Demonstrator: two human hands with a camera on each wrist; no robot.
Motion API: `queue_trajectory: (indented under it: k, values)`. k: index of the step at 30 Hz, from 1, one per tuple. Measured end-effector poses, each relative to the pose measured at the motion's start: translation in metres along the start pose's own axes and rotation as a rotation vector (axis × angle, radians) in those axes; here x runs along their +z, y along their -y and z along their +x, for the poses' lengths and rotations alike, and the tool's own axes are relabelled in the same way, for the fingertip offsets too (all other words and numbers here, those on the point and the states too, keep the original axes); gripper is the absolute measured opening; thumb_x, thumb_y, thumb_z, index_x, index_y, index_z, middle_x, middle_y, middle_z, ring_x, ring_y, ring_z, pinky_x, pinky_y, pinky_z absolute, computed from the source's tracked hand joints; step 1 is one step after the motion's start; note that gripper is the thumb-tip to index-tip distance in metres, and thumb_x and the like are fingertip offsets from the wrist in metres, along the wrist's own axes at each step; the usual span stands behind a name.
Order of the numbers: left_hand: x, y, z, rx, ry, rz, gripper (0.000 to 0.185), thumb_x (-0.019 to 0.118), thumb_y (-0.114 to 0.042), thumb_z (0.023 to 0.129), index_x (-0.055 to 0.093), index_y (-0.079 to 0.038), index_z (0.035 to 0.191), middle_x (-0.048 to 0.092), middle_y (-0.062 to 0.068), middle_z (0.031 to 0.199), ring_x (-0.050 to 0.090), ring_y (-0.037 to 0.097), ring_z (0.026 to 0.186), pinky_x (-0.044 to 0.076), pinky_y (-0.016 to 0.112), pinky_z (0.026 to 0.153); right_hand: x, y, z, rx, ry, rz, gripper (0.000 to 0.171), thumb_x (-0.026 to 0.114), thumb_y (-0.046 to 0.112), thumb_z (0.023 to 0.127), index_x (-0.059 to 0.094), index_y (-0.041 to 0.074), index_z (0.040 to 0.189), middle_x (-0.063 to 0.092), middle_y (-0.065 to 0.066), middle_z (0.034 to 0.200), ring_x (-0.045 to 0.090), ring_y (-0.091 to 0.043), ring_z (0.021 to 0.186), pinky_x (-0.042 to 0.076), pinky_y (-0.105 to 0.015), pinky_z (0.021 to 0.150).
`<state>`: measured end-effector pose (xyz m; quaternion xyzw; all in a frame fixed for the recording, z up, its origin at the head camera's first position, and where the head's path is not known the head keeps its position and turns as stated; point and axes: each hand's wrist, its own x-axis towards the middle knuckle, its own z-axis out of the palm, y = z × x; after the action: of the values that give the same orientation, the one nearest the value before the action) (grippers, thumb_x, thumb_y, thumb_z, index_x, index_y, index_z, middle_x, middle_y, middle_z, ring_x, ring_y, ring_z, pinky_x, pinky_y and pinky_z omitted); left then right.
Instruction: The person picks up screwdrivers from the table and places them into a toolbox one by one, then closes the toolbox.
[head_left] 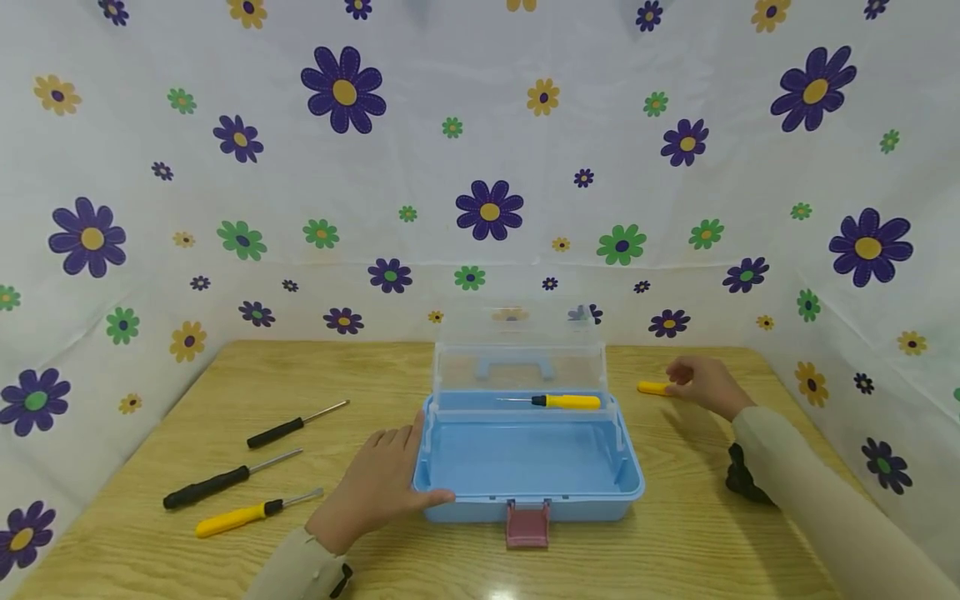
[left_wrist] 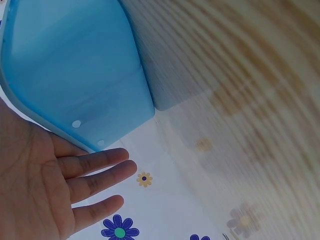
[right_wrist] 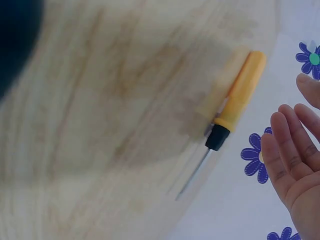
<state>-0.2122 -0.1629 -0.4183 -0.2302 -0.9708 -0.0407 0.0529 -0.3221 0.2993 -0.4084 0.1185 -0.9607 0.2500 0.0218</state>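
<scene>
Head view: right hand seemingly at yellow screwdriver.

Bright, even light fills my head view, coming from above: a small white glare spot sits on the wooden table at its near edge, and shadows are soft and faint. That view bends outward at its edges. My left wrist view smears the wood grain with motion blur, while the blue toolbox reads clean. My right wrist view is soft throughout, the yellow-handled screwdriver ghosted.
</scene>
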Motion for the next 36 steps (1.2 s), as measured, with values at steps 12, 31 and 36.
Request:
queue_trajectory:
  k: [12,31,36]
  values:
    - [0.000,0.002,0.000,-0.006,-0.002,-0.007,0.115,0.051,-0.078,0.073,0.024,0.007,0.145,0.055,0.022,0.130,0.056,0.037,0.116,0.042,0.052,0.099,-0.004,0.001,0.011,0.035,0.122,-0.035,0.026,0.068,0.007,0.082,0.062,-0.012,0.099,0.066,-0.024,0.091,0.062,-0.030,0.081,0.053,-0.044,0.077]
    - [-0.001,-0.002,-0.001,-0.026,0.008,-0.044,0.115,0.053,-0.077,0.073,0.022,0.006,0.146,0.052,0.023,0.133,0.053,0.038,0.120,0.039,0.054,0.102,0.011,-0.013,0.020,0.072,0.191,-0.109,0.021,0.069,0.006,0.081,0.067,-0.006,0.097,0.065,-0.025,0.100,0.061,-0.029,0.083,0.053,-0.043,0.078]
    - [-0.002,-0.002,-0.001,-0.024,0.010,-0.034,0.115,0.052,-0.078,0.072,0.022,0.006,0.146,0.053,0.023,0.132,0.053,0.037,0.119,0.040,0.053,0.101,0.008,-0.006,0.018,0.083,0.199,-0.104,0.014,0.066,0.005,0.083,0.068,-0.005,0.093,0.064,-0.024,0.097,0.057,-0.028,0.081,0.052,-0.042,0.079]
